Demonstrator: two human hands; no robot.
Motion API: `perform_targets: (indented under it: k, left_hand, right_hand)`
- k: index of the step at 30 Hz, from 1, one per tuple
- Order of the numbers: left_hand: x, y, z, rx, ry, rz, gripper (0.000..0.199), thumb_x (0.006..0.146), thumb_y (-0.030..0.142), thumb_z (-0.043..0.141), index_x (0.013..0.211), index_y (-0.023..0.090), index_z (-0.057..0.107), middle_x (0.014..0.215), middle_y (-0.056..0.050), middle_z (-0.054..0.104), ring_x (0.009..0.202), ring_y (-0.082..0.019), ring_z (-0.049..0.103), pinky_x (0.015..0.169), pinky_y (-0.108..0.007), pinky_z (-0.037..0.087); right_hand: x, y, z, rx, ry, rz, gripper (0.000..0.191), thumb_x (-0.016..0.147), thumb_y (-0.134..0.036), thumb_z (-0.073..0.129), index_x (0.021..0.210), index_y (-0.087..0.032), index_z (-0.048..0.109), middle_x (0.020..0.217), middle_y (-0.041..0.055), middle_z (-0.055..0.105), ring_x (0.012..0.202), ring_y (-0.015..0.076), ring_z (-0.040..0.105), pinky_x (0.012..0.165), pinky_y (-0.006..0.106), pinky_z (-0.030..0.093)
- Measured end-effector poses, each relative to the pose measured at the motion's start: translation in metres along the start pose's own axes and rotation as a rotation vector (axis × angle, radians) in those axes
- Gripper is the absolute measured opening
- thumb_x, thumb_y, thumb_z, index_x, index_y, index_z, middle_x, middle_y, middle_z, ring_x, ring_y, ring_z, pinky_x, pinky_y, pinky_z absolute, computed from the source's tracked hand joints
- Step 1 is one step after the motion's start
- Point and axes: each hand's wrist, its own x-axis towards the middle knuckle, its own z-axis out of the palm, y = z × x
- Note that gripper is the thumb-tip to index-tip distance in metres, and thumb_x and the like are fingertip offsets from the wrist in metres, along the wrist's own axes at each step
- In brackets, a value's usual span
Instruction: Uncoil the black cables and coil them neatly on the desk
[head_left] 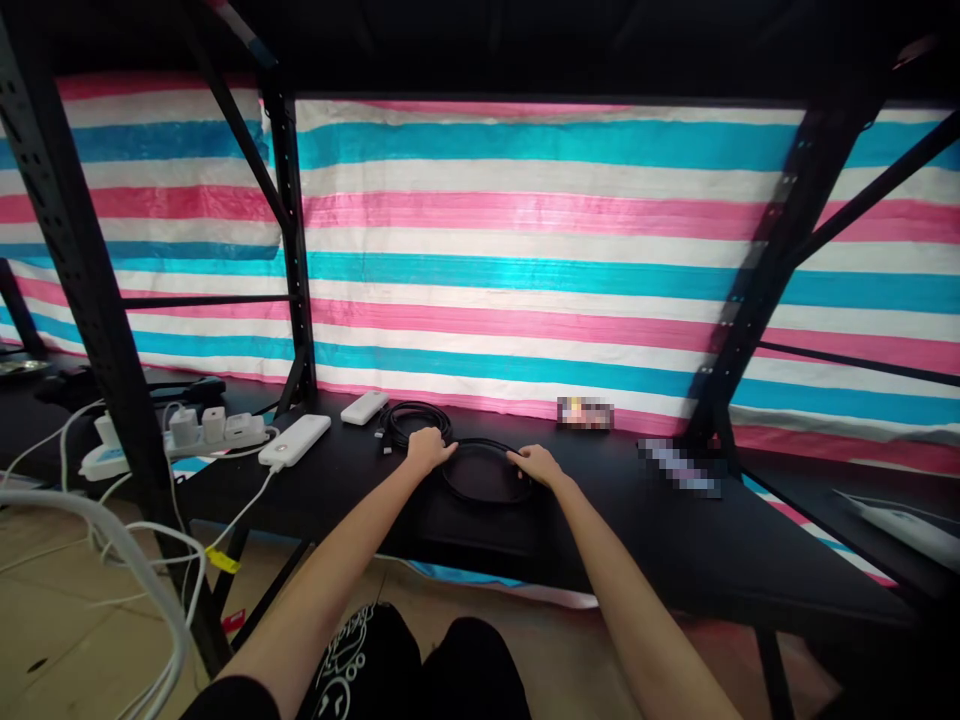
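A black cable loop lies on the black shelf in front of me. At the loop's left side my left hand has its fingers closed on the cable, beside a second coiled black cable with a plug end. My right hand is closed round the loop's right side, its fingertips partly hidden. Behind the second coil rests a small white power bank. Farther left is a larger white power bank with a white cable plugged in.
A power strip with white chargers stands at the left, with white cables hanging in front. Black rack posts rise on both sides. Two blurred items lie toward the right. A striped sheet hangs behind.
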Motion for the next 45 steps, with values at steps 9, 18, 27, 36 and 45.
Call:
perform_targets:
  k: [9, 18, 27, 36, 45]
  left_hand:
    - [0.030, -0.004, -0.025, 0.361, -0.094, 0.257, 0.029, 0.091, 0.033, 0.056, 0.116, 0.019, 0.058, 0.123, -0.010, 0.057, 0.103, -0.022, 0.059, 0.087, -0.044, 0.050]
    - [0.043, -0.021, -0.030, 0.610, -0.239, 0.249, 0.030, 0.090, 0.033, 0.057, 0.116, 0.018, 0.057, 0.120, -0.009, 0.058, 0.102, -0.023, 0.060, 0.085, -0.044, 0.051]
    - [0.060, -0.002, -0.031, 0.492, -0.065, 0.187, 0.032, 0.090, 0.032, 0.058, 0.118, 0.017, 0.056, 0.119, -0.009, 0.059, 0.100, -0.023, 0.061, 0.083, -0.043, 0.052]
    - [0.064, 0.014, -0.082, 0.137, 0.509, 0.103, 0.033, 0.090, 0.032, 0.057, 0.119, 0.017, 0.055, 0.117, -0.009, 0.059, 0.097, -0.022, 0.061, 0.081, -0.042, 0.053]
    - [0.038, 0.036, -0.100, -0.214, 0.646, 0.302, 0.027, 0.091, 0.033, 0.055, 0.112, 0.015, 0.058, 0.106, -0.007, 0.063, 0.086, -0.018, 0.063, 0.075, -0.038, 0.054]
  right_hand:
    - [0.021, 0.021, -0.001, 0.123, 0.141, -0.005, 0.027, 0.093, -0.038, 0.053, 0.101, -0.014, 0.062, 0.096, 0.0045, 0.064, 0.078, 0.0154, 0.062, 0.070, 0.032, 0.054]
    - [0.034, 0.034, 0.002, 0.341, 0.167, 0.069, 0.025, 0.094, -0.036, 0.054, 0.097, -0.013, 0.061, 0.084, 0.0017, 0.063, 0.064, 0.0107, 0.060, 0.056, 0.024, 0.052]
    - [0.029, 0.037, 0.005, 0.415, 0.211, 0.062, 0.024, 0.093, -0.035, 0.055, 0.099, -0.013, 0.061, 0.089, 0.0026, 0.063, 0.068, 0.0123, 0.061, 0.059, 0.026, 0.053]
    - [0.023, 0.037, 0.002, 0.441, 0.202, 0.020, 0.025, 0.093, -0.036, 0.055, 0.092, -0.013, 0.062, 0.082, 0.0009, 0.063, 0.064, 0.0112, 0.060, 0.056, 0.025, 0.051]
    - [0.019, 0.024, -0.004, 0.436, 0.114, 0.073, 0.024, 0.093, -0.035, 0.054, 0.099, -0.012, 0.061, 0.087, 0.0027, 0.063, 0.067, 0.0117, 0.061, 0.059, 0.026, 0.052]
